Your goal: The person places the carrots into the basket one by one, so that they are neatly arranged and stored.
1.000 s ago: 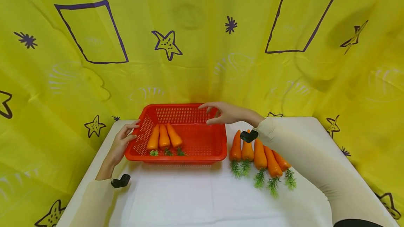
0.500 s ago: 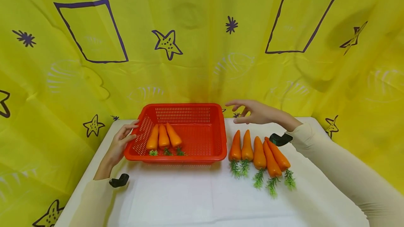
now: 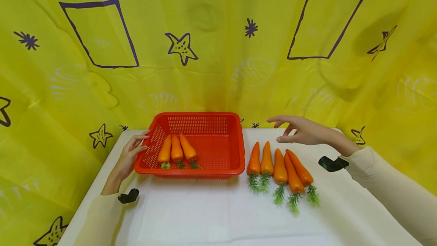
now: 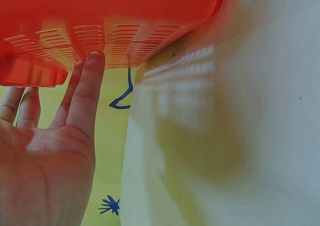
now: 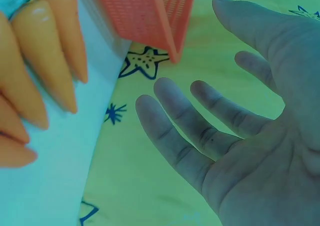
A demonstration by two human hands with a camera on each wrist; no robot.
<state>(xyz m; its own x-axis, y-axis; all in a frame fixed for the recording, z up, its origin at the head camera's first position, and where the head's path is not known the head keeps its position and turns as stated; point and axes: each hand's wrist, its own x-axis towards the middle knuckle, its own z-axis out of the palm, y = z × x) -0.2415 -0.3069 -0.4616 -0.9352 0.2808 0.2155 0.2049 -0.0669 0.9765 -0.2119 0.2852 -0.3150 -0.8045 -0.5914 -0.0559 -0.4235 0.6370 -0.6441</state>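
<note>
A red plastic basket (image 3: 218, 171) stands on the white table, with three orange carrots (image 3: 176, 149) lying side by side in its left part. At its left end, my left hand (image 3: 128, 158) touches the rim and side with extended fingers; the left wrist view shows those fingers (image 4: 86, 98) against the slotted wall. My right hand (image 3: 304, 130) hovers above the back right of the table, fingers spread and slightly bent, holding nothing. Just below and in front of it, several carrots with green tops (image 3: 280, 168) lie in a row to the right of the basket.
A yellow curtain (image 3: 211, 82) with dark drawn stars and frames hangs close behind the basket and along both sides. The white tablecloth (image 3: 191, 215) shows bare in front of the basket.
My right hand has moved right from over the basket's right rim to behind the loose carrots, its fingers staying apart. The left hand and the basket have stayed in place.
</note>
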